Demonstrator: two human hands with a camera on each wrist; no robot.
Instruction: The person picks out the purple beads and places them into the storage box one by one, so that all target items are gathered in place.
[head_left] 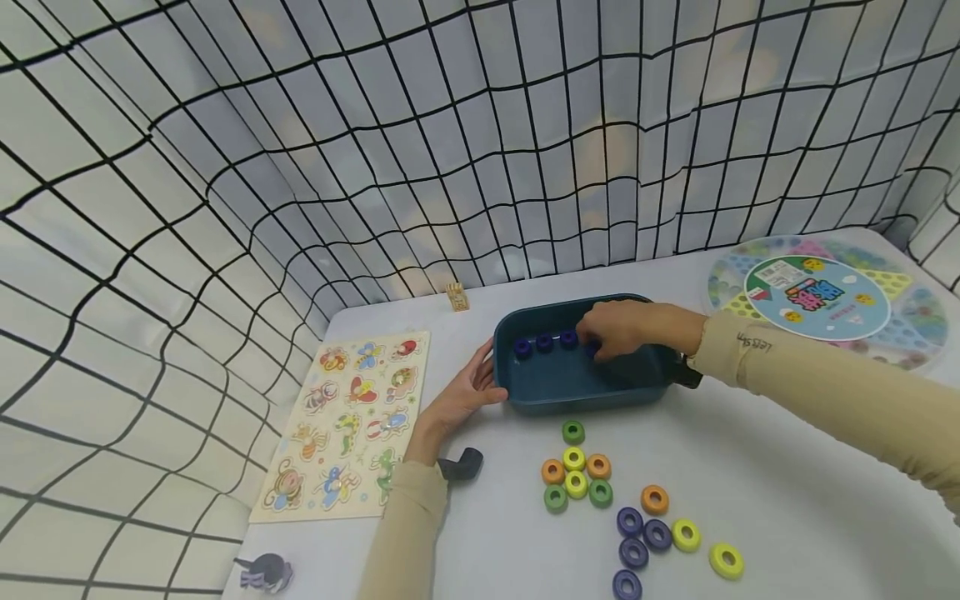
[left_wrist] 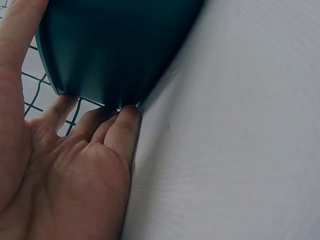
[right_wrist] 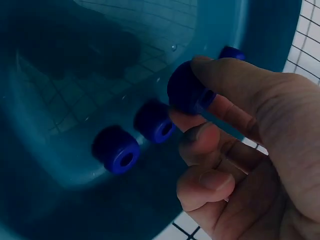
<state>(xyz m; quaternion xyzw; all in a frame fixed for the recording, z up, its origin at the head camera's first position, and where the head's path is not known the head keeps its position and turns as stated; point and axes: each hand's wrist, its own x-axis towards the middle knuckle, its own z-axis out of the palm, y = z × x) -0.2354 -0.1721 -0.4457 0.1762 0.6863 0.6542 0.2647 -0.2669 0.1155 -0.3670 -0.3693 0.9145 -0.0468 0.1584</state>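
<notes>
A dark teal plastic bin stands on the white table. My left hand touches its left end, thumb along the near wall; in the left wrist view, the palm faces the bin and the fingertips meet the lower edge of its end wall. Inside the bin, my right hand pinches a dark blue ring between thumb and fingers. Other blue rings line the bin, among them a left one, a middle one and one partly hidden behind the thumb.
Green, yellow and orange rings form a cluster before the bin. Several purple rings lie nearer, beside yellow ones. An insect puzzle board is left, a round printed disc right. Black netting encloses the table.
</notes>
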